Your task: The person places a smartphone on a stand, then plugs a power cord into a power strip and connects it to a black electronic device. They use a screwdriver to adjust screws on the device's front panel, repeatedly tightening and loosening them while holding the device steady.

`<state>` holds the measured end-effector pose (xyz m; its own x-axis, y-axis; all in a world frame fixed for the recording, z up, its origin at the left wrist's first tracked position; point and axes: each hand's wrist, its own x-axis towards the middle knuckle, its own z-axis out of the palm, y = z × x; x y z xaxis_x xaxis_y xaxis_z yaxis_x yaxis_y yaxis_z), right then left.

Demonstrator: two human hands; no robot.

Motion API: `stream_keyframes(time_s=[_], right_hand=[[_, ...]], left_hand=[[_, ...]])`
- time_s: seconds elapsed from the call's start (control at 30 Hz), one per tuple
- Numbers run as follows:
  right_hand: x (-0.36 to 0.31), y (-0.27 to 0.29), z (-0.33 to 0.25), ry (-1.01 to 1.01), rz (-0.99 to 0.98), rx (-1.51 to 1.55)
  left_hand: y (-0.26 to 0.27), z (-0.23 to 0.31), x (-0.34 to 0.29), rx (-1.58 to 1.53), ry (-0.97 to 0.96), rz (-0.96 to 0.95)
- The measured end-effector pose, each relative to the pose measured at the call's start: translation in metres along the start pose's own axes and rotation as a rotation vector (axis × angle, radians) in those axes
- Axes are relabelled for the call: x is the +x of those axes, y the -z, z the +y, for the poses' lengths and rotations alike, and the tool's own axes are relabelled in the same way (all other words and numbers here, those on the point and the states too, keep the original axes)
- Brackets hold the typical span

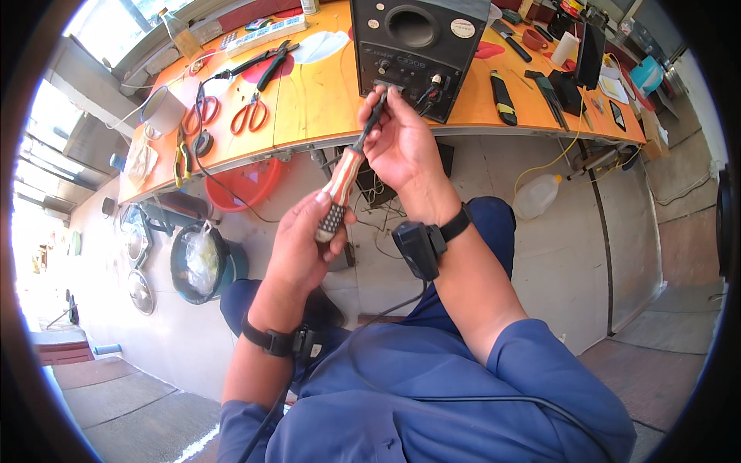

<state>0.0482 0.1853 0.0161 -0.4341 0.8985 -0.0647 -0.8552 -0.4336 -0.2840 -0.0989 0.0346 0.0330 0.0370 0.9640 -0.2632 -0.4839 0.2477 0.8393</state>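
My left hand (297,243) is wrapped round the handle of a screwdriver (342,189), which has red and white stripes and a dark, starred end. The tool slants up and to the right. My right hand (405,147) is closed about its dark shaft near the tip, thumb and fingers pinched together. Those fingertips hide the tip and whatever small part may be there. They are at the lower edge of a black speaker box (413,62), whose panel has a round port, knobs and sockets. Short wires (427,94) hang from the panel beside my right fingers.
On the orange bench (309,116) lie red-handled scissors (249,114), pliers (182,158), cutters (275,65), a power strip (266,36) and a utility knife (503,98). Below are a red basin (245,185), a lined bucket (202,262) and a plastic jug (538,197).
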Motion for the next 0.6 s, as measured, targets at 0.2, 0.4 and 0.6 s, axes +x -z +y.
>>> stream_keyframes(time_s=[0.2,0.4,0.6], right_hand=[[0.032,-0.018,-0.003,0.150,0.069,0.108],[0.046,-0.022,0.000,0.190,0.097,0.308],[0.055,-0.020,-0.001,0.221,0.067,0.342]], left_hand=[[-0.018,0.029,0.028,0.099,-0.016,0.037],[-0.025,0.042,0.042,0.136,0.004,0.037],[-0.025,0.049,0.051,0.154,0.007,0.031]])
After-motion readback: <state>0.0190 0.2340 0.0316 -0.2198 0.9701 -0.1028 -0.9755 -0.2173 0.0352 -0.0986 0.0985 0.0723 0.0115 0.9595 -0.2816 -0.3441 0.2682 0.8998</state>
